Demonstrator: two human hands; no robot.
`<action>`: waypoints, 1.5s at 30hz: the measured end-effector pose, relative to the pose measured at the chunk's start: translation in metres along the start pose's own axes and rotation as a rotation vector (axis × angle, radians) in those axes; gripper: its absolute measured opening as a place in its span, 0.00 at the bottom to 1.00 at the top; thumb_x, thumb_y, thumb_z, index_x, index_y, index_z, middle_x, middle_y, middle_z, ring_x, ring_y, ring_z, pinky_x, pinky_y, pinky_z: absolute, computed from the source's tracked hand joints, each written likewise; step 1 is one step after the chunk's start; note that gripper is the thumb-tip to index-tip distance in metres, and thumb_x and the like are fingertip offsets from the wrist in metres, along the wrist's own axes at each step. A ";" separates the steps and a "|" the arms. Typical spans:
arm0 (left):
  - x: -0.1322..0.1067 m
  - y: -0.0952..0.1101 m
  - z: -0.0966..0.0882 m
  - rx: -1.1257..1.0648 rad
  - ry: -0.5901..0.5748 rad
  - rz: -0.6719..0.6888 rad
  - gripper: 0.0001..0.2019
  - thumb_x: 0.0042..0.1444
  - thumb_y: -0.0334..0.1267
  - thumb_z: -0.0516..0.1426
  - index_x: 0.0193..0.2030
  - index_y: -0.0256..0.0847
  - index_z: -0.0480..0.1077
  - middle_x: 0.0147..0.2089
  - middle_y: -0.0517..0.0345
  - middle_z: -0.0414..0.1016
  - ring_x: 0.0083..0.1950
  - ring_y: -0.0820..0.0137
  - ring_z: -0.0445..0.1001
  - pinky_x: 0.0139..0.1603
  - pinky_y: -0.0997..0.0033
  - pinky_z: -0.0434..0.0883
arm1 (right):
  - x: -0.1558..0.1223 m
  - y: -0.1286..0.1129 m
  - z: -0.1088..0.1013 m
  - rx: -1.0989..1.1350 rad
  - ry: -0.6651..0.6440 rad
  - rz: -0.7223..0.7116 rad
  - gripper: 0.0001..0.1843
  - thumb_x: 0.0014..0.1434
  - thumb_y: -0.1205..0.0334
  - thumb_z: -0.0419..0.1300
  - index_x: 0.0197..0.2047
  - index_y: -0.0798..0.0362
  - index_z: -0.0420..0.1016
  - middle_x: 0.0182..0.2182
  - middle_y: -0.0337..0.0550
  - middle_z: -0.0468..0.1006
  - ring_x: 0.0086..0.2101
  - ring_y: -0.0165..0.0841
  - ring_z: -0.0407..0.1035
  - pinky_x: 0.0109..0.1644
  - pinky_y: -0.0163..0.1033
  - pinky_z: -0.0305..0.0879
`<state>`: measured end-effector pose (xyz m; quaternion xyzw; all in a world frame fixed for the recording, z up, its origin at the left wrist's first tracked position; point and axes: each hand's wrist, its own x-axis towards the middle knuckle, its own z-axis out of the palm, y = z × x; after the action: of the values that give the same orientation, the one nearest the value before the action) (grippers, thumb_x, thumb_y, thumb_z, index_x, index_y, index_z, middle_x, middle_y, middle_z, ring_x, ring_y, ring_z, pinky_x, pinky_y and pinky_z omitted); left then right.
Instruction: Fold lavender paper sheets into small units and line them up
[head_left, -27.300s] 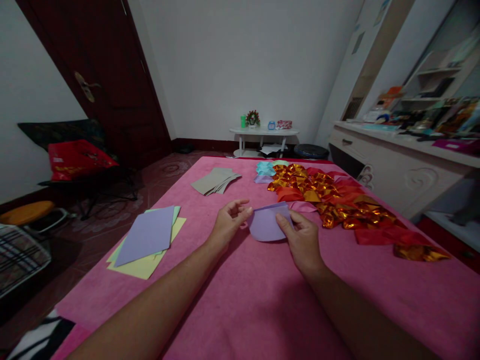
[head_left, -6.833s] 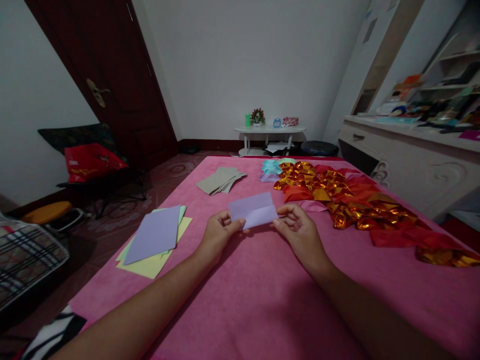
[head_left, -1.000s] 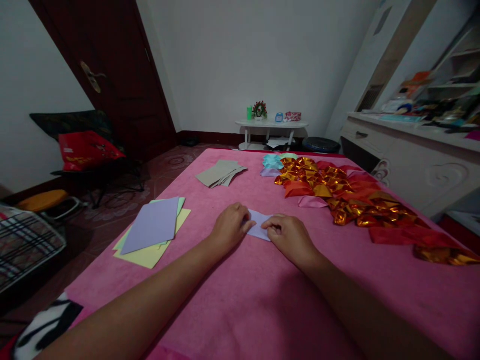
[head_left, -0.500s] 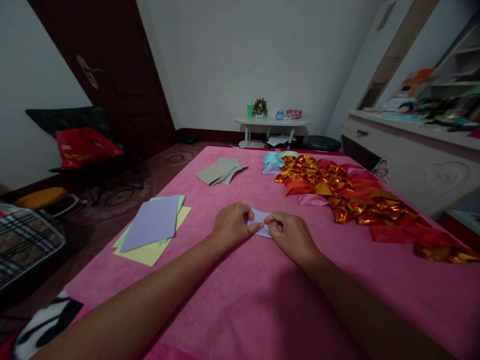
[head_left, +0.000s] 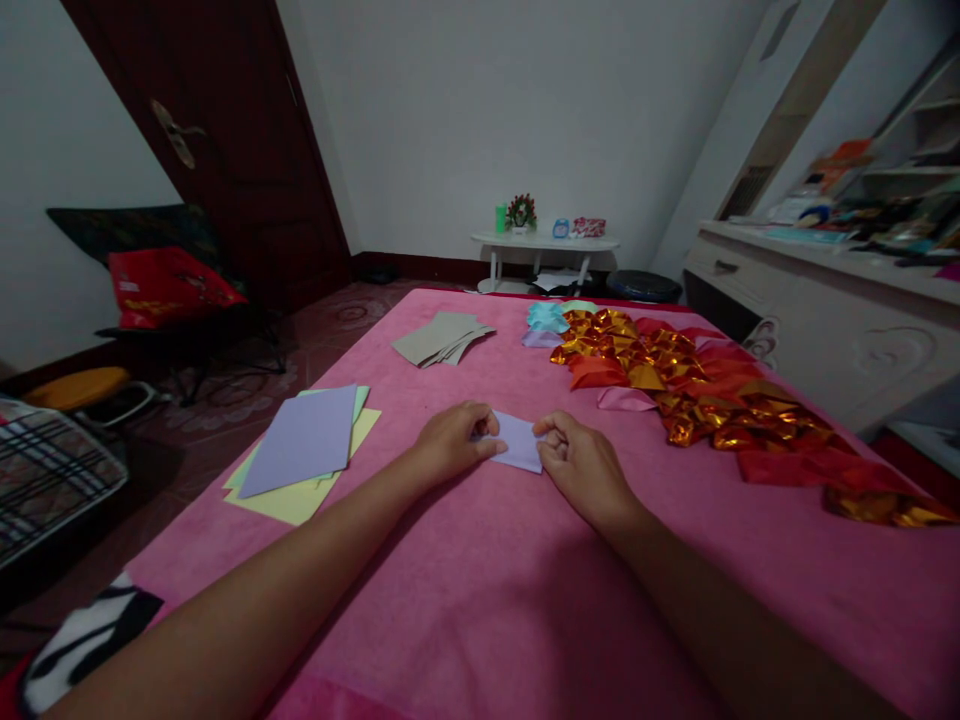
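Between my hands is a small folded piece of purple paper, just over the pink cloth. My left hand pinches its left edge between thumb and fingers. At the right edge, my right hand grips the paper with curled fingers. Left of my left arm lies a stack with a purple sheet on top. A green sheet and a yellow sheet stick out beneath it.
Grey-brown papers lie fanned farther back. Along the right side spreads a pile of folded gold foil pieces with red pieces among them. Behind the table stands a small white side table; a white cabinet is at right.
My hands have moved apart, the left one shifting leftward, and more of the purple paper's face shows between them. The paper stacks stay where they were on the cloth.
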<state>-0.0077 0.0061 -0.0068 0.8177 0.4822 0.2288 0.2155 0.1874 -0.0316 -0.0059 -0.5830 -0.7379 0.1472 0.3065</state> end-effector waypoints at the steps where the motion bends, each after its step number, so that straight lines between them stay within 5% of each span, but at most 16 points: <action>1: 0.000 -0.006 -0.002 -0.087 -0.034 0.002 0.08 0.48 0.39 0.60 0.35 0.38 0.70 0.32 0.60 0.70 0.33 0.73 0.67 0.33 0.75 0.63 | 0.000 0.000 0.000 -0.007 -0.004 -0.004 0.11 0.52 0.69 0.52 0.38 0.52 0.71 0.22 0.36 0.73 0.24 0.29 0.66 0.29 0.32 0.57; 7: 0.002 -0.013 0.000 -0.100 -0.002 -0.023 0.12 0.44 0.42 0.63 0.34 0.39 0.70 0.32 0.61 0.70 0.32 0.73 0.66 0.33 0.75 0.64 | -0.002 -0.008 -0.008 -0.190 0.053 -0.075 0.11 0.55 0.69 0.52 0.34 0.51 0.76 0.32 0.44 0.76 0.35 0.36 0.70 0.38 0.38 0.63; 10: 0.001 -0.009 0.003 -0.001 0.018 -0.009 0.13 0.44 0.46 0.62 0.33 0.40 0.70 0.33 0.61 0.71 0.32 0.72 0.66 0.33 0.74 0.64 | -0.007 -0.028 -0.001 -0.205 0.130 -0.181 0.16 0.62 0.63 0.49 0.49 0.54 0.73 0.48 0.52 0.74 0.50 0.41 0.65 0.54 0.46 0.60; 12: 0.000 -0.009 0.004 0.056 0.030 -0.004 0.12 0.47 0.44 0.61 0.35 0.39 0.69 0.34 0.59 0.71 0.33 0.71 0.67 0.33 0.73 0.64 | -0.014 -0.045 0.012 -0.157 0.045 -0.253 0.30 0.62 0.52 0.51 0.62 0.60 0.59 0.61 0.57 0.61 0.61 0.44 0.53 0.62 0.50 0.53; 15: 0.000 -0.011 0.006 0.129 0.054 0.004 0.08 0.51 0.39 0.57 0.34 0.37 0.69 0.34 0.55 0.72 0.34 0.68 0.68 0.36 0.70 0.65 | -0.024 -0.064 0.037 -0.117 -0.140 -0.257 0.52 0.56 0.39 0.54 0.68 0.67 0.40 0.67 0.63 0.43 0.66 0.45 0.39 0.66 0.52 0.47; 20: 0.000 -0.016 0.003 -0.030 0.016 0.069 0.07 0.49 0.31 0.56 0.36 0.37 0.70 0.36 0.56 0.73 0.36 0.69 0.69 0.40 0.70 0.67 | -0.037 -0.056 0.044 -0.201 -0.220 -0.262 0.57 0.52 0.32 0.53 0.67 0.71 0.43 0.66 0.66 0.41 0.66 0.48 0.35 0.67 0.55 0.43; 23: -0.003 -0.016 -0.004 -0.172 -0.038 0.050 0.09 0.49 0.29 0.56 0.38 0.36 0.71 0.36 0.56 0.72 0.36 0.71 0.69 0.38 0.73 0.67 | -0.044 -0.033 0.025 -0.307 -0.246 -0.300 0.51 0.55 0.36 0.52 0.65 0.72 0.50 0.65 0.67 0.45 0.65 0.48 0.38 0.67 0.54 0.44; 26: -0.007 -0.015 -0.013 -0.188 -0.084 0.052 0.10 0.50 0.31 0.57 0.41 0.37 0.71 0.38 0.56 0.71 0.37 0.71 0.69 0.39 0.73 0.66 | -0.044 -0.013 0.002 -0.420 -0.280 -0.177 0.47 0.57 0.40 0.53 0.65 0.72 0.52 0.64 0.69 0.49 0.64 0.50 0.44 0.66 0.55 0.46; 31: -0.016 -0.002 -0.019 0.053 -0.091 0.125 0.27 0.38 0.50 0.66 0.45 0.40 0.70 0.39 0.56 0.69 0.37 0.68 0.67 0.36 0.71 0.66 | -0.026 -0.008 -0.032 -0.411 -0.371 -0.084 0.40 0.55 0.50 0.57 0.64 0.68 0.56 0.63 0.66 0.55 0.62 0.50 0.52 0.63 0.54 0.52; 33: -0.020 0.008 -0.018 0.193 -0.036 0.166 0.24 0.43 0.50 0.64 0.45 0.41 0.70 0.39 0.55 0.69 0.38 0.67 0.68 0.38 0.69 0.65 | -0.018 -0.011 -0.039 -0.346 -0.368 -0.067 0.41 0.52 0.58 0.59 0.66 0.66 0.52 0.61 0.64 0.59 0.58 0.49 0.59 0.61 0.51 0.57; 38: -0.026 0.027 -0.009 0.474 0.040 0.321 0.08 0.58 0.37 0.53 0.41 0.40 0.70 0.39 0.52 0.72 0.40 0.65 0.69 0.37 0.68 0.65 | -0.015 -0.007 -0.033 -0.281 -0.227 -0.070 0.46 0.46 0.72 0.56 0.68 0.60 0.46 0.64 0.60 0.55 0.59 0.45 0.59 0.59 0.48 0.59; 42: -0.025 0.024 -0.005 0.526 0.038 0.413 0.08 0.60 0.35 0.51 0.39 0.38 0.72 0.35 0.53 0.74 0.36 0.67 0.71 0.35 0.70 0.65 | -0.022 -0.001 -0.017 -0.233 -0.127 -0.070 0.40 0.45 0.74 0.54 0.64 0.57 0.56 0.66 0.57 0.49 0.61 0.46 0.55 0.60 0.49 0.59; 45: -0.022 0.011 -0.003 0.339 0.087 0.478 0.07 0.59 0.32 0.53 0.39 0.39 0.72 0.37 0.54 0.76 0.38 0.69 0.72 0.39 0.71 0.67 | -0.025 0.001 -0.011 -0.140 -0.059 -0.120 0.32 0.46 0.76 0.52 0.56 0.55 0.68 0.63 0.53 0.58 0.59 0.42 0.59 0.59 0.48 0.59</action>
<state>-0.0120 -0.0180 -0.0017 0.9218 0.3161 0.2243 -0.0050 0.1985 -0.0570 -0.0053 -0.5533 -0.7886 0.0936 0.2515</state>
